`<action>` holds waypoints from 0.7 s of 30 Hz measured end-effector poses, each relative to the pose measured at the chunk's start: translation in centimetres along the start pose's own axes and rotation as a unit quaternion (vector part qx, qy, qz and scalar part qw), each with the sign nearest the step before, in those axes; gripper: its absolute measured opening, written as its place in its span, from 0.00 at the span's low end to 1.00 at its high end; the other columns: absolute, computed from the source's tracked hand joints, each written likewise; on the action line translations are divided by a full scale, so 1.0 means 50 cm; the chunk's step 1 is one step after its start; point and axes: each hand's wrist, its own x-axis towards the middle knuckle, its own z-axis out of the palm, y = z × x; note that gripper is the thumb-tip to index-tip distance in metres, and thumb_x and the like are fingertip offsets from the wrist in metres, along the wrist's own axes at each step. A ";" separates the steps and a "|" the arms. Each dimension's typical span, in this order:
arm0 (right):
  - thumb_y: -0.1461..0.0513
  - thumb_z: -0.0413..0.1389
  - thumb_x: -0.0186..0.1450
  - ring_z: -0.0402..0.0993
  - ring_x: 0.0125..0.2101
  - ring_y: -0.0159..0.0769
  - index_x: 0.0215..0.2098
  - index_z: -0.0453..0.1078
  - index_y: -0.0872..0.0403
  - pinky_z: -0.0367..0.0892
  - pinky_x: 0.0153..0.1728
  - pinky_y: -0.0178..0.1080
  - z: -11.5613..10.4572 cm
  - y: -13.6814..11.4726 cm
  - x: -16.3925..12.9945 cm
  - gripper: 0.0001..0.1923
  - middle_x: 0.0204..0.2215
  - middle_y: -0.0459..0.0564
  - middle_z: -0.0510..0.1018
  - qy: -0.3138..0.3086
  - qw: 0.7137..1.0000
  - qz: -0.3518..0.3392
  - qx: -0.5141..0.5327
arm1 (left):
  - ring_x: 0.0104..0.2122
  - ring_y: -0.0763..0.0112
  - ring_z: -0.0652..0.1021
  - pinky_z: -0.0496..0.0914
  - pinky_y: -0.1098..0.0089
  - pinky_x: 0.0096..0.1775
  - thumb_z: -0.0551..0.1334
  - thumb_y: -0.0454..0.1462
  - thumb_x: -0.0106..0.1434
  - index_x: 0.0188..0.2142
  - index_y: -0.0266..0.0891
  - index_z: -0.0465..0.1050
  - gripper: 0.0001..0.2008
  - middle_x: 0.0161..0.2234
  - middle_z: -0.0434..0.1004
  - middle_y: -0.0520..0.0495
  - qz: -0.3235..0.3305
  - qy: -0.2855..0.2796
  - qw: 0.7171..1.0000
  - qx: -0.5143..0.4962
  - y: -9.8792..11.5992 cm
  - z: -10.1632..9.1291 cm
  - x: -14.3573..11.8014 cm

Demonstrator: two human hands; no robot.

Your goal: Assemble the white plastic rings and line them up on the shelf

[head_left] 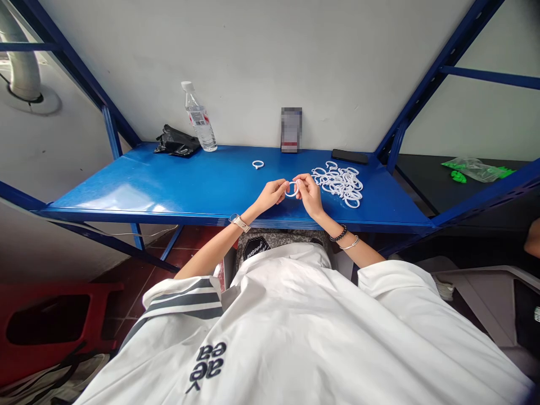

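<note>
Between my two hands, just above the blue table, is a white ring (291,194). My left hand (272,194) pinches its left side with thumb and fingertips. On the opposite side, my right hand (309,194) grips the ring near its top right. A pile of similar white rings (340,183), some with small tabs, lies right beside my right hand. One more single white ring (257,165) rests on the table beyond my left hand. Fine detail of the held ring is covered by my fingers.
On the blue table (202,185), a water bottle (201,121) and black plastic bag (177,140) stand at the back left. A blurred upright box (291,129) leans near the wall. Behind the pile lies a black phone (350,156). Blue frame posts flank both sides.
</note>
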 end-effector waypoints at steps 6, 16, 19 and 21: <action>0.44 0.52 0.68 0.66 0.20 0.29 0.37 0.67 0.50 0.63 0.23 0.35 -0.001 -0.004 0.000 0.19 0.23 0.41 0.69 0.012 1.000 0.003 -0.004 | 0.15 0.79 0.64 0.59 0.76 0.23 0.52 0.47 0.72 0.31 0.37 0.65 0.18 0.14 0.63 0.57 -0.018 0.014 1.000 -0.007 0.006 -0.001 -0.003; 0.44 0.51 0.68 0.67 0.22 0.30 0.39 0.65 0.49 0.66 0.27 0.36 -0.002 -0.005 0.000 0.18 0.26 0.43 0.70 0.043 0.999 0.015 -0.021 | 0.14 0.80 0.64 0.59 0.76 0.22 0.55 0.48 0.70 0.33 0.37 0.66 0.17 0.14 0.64 0.58 -0.018 0.026 0.999 -0.036 -0.001 -0.001 0.000; 0.44 0.52 0.68 0.67 0.22 0.30 0.39 0.65 0.49 0.65 0.26 0.36 -0.002 -0.003 0.001 0.18 0.26 0.43 0.69 0.042 0.999 0.019 -0.019 | 0.14 0.80 0.64 0.59 0.76 0.22 0.56 0.51 0.69 0.34 0.38 0.66 0.18 0.14 0.63 0.58 -0.006 0.033 0.999 -0.039 -0.004 -0.001 0.001; 0.44 0.52 0.67 0.67 0.22 0.30 0.38 0.64 0.49 0.65 0.25 0.36 -0.002 -0.001 0.002 0.17 0.26 0.43 0.69 0.043 0.999 0.022 -0.019 | 0.14 0.79 0.63 0.59 0.76 0.21 0.56 0.53 0.68 0.35 0.38 0.66 0.20 0.14 0.63 0.58 0.002 0.041 0.998 -0.041 -0.005 -0.001 0.001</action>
